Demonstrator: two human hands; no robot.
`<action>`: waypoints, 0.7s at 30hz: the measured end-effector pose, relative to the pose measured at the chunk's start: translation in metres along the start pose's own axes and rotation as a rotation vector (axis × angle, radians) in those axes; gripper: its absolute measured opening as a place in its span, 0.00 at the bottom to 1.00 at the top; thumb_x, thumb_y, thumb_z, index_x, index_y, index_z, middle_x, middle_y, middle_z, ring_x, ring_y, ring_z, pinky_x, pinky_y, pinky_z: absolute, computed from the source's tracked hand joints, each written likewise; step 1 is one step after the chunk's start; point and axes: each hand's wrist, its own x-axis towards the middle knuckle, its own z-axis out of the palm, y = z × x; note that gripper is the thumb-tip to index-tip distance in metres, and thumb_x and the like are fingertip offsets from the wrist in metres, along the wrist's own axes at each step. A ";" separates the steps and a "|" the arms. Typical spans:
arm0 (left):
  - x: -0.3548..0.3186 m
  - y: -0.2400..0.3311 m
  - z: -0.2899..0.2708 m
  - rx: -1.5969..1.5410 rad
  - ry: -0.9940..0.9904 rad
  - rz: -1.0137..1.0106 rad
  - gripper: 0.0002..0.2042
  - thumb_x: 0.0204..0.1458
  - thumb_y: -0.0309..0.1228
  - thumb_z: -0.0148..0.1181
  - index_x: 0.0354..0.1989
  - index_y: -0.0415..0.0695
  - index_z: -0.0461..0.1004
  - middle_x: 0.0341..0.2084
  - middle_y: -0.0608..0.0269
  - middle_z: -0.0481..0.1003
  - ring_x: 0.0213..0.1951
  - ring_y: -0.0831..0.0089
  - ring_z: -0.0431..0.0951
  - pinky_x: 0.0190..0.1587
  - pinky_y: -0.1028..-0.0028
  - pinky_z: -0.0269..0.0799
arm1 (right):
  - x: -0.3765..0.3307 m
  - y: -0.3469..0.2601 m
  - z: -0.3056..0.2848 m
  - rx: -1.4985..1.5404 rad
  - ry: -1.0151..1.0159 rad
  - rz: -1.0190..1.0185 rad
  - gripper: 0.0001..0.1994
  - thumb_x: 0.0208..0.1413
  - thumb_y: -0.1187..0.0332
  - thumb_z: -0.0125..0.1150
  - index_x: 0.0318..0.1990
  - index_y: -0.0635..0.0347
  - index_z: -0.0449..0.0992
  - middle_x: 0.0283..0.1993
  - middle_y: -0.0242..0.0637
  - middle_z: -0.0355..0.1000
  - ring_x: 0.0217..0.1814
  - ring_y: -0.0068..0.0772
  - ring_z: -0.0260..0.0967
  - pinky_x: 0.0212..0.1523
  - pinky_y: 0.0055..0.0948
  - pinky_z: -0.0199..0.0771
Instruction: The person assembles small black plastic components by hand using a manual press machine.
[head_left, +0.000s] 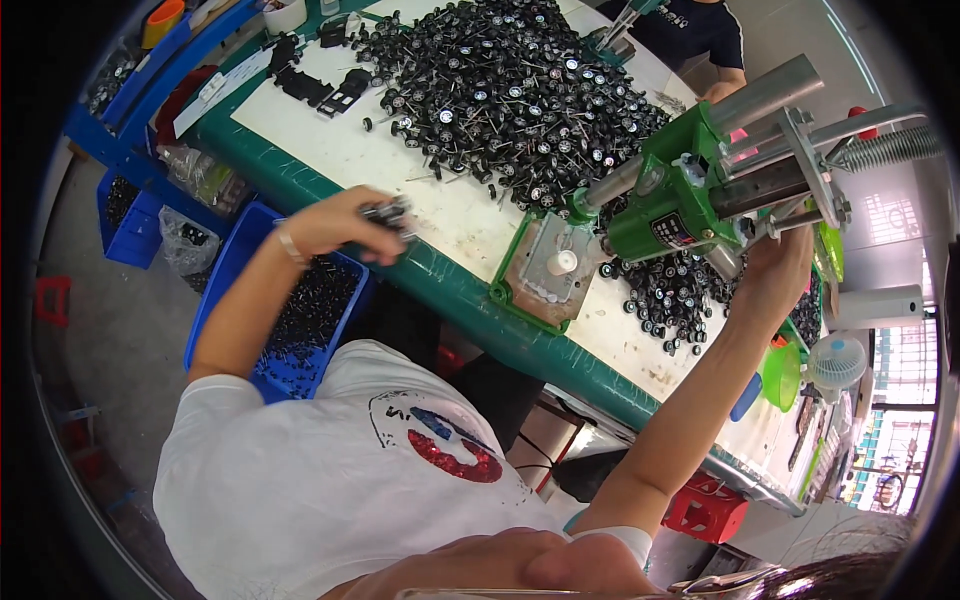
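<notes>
My left hand (345, 224), slightly blurred, is over the table's front edge near the blue bin. Its fingers are closed on several small black toy wheels on axles (387, 214). My right hand (778, 262) is at the right side of a green hand press (665, 195), its fingers curled around the handle there and partly hidden by metal bars. Below the press, a small round white holder (562, 262) stands on the metal base plate (535, 283). A large heap of black wheels on axles (500, 90) covers the far table; a smaller pile (668, 300) lies beside the press.
Beneath my left arm, a blue bin (225, 285) holds many small black parts. Black plastic chassis pieces (345, 92) lie at the far left. Across the table is another person (690, 35). At right are a green basket (782, 375), a small fan (837, 360) and a red stool (706, 508).
</notes>
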 end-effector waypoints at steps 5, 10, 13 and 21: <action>-0.076 -0.030 -0.070 1.214 0.148 -0.030 0.16 0.36 0.31 0.69 0.36 0.42 0.75 0.24 0.64 0.76 0.30 0.71 0.76 0.35 0.73 0.70 | -0.045 0.040 -0.074 -0.448 -0.212 0.236 0.10 0.59 0.66 0.53 0.41 0.64 0.74 0.24 0.29 0.68 0.21 0.15 0.62 0.21 0.16 0.60; -0.055 0.007 -0.031 1.096 0.415 0.176 0.13 0.41 0.32 0.64 0.36 0.44 0.77 0.30 0.61 0.76 0.34 0.64 0.76 0.38 0.70 0.70 | -0.098 0.071 -0.082 -0.795 -0.429 0.212 0.08 0.53 0.70 0.58 0.39 0.63 0.75 0.28 0.30 0.67 0.25 0.19 0.62 0.27 0.20 0.64; -0.003 0.019 0.009 1.037 0.381 0.423 0.08 0.47 0.29 0.59 0.35 0.42 0.77 0.30 0.61 0.75 0.34 0.64 0.76 0.38 0.72 0.70 | -0.117 0.087 -0.082 -1.018 -0.539 0.115 0.10 0.49 0.71 0.59 0.40 0.60 0.74 0.39 0.39 0.67 0.30 0.32 0.66 0.33 0.28 0.68; 0.110 -0.004 0.043 1.272 0.401 0.703 0.04 0.45 0.27 0.58 0.30 0.45 0.76 0.28 0.66 0.69 0.36 0.66 0.72 0.37 0.69 0.70 | -0.131 0.099 -0.085 -1.046 -0.542 0.098 0.10 0.50 0.74 0.56 0.41 0.62 0.72 0.41 0.40 0.66 0.33 0.36 0.68 0.35 0.33 0.69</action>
